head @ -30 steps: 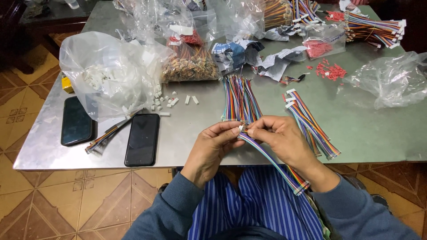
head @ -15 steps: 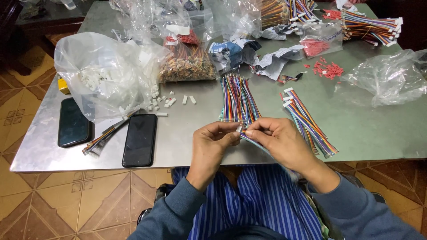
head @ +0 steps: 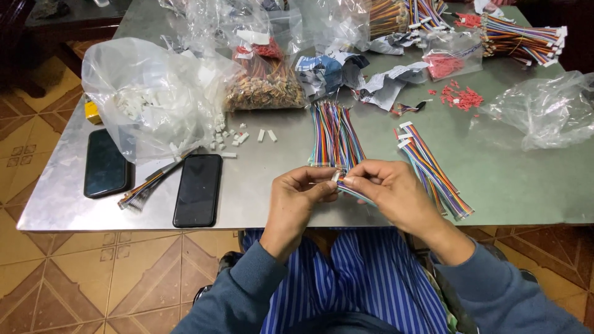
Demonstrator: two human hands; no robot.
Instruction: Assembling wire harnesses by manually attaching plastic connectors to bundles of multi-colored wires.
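Note:
My left hand (head: 298,196) and my right hand (head: 388,190) meet at the near edge of a grey metal table (head: 272,179). Between their fingertips sits a small white connector (head: 336,177) on the end of a flat rainbow-coloured ribbon cable (head: 362,195), which runs under my right palm. Just beyond my fingers lies a bundle of loose rainbow cables (head: 334,133). A second bundle with white connectors fitted (head: 432,167) lies to the right of my right hand.
Two dark phones (head: 198,189) (head: 106,163) lie at the left, with a short cable bundle (head: 148,185) between them. A clear bag of white connectors (head: 145,96) spills some pieces (head: 238,136). More bags, red connectors (head: 461,96) and cable bundles (head: 520,40) crowd the far side.
Both hands have stayed together at the table edge, working the cable end. The cable hanging down from my right hand a second ago is now drawn up under the palm.

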